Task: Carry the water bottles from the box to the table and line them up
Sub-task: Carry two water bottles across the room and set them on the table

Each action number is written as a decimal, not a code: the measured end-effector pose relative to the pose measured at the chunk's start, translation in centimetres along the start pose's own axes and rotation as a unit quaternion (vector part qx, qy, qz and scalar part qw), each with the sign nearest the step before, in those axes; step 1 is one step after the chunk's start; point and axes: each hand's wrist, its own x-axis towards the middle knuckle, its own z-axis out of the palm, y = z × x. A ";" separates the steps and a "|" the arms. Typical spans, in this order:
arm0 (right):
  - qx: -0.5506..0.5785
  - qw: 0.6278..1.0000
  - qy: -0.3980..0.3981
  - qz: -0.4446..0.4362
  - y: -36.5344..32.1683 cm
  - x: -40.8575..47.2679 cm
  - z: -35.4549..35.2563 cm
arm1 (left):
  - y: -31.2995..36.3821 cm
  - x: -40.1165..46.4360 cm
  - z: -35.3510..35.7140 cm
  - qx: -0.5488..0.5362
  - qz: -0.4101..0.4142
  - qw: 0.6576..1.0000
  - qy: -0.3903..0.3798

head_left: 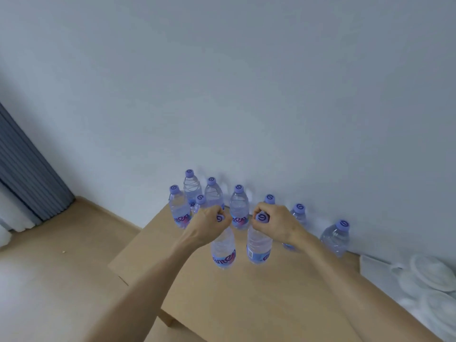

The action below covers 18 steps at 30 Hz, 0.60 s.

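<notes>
My left hand [209,222] grips the purple cap of a clear water bottle [223,250] that stands upright on the light wooden table [246,299]. Beside it, my right hand [274,222] holds the cap end of a second water bottle [259,246], also upright. Behind them, several more purple-capped bottles [238,208] stand along the wall on the table's far side, one of them [336,239] off to the right. The box is out of view.
A white wall rises right behind the table. White plates and a white cloth [429,275] lie on the table at the right. A grey curtain [27,174] hangs at the left above the wooden floor [56,267].
</notes>
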 end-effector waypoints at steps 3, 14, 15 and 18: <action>-0.021 0.999 0.003 0.033 1.0 1.3 0.3 | -0.7 2.9 1.0 0.003 0.011 0.999 -0.034; -0.044 0.993 0.019 0.106 3.0 3.9 1.7 | -2.4 9.0 3.7 0.010 0.050 0.994 -0.101; -0.046 0.993 0.017 0.110 3.1 4.0 1.9 | -2.6 9.3 3.8 0.010 0.052 0.993 -0.104; -0.049 0.992 0.015 0.115 3.4 4.3 2.5 | -2.9 9.9 4.1 0.007 0.057 0.993 -0.108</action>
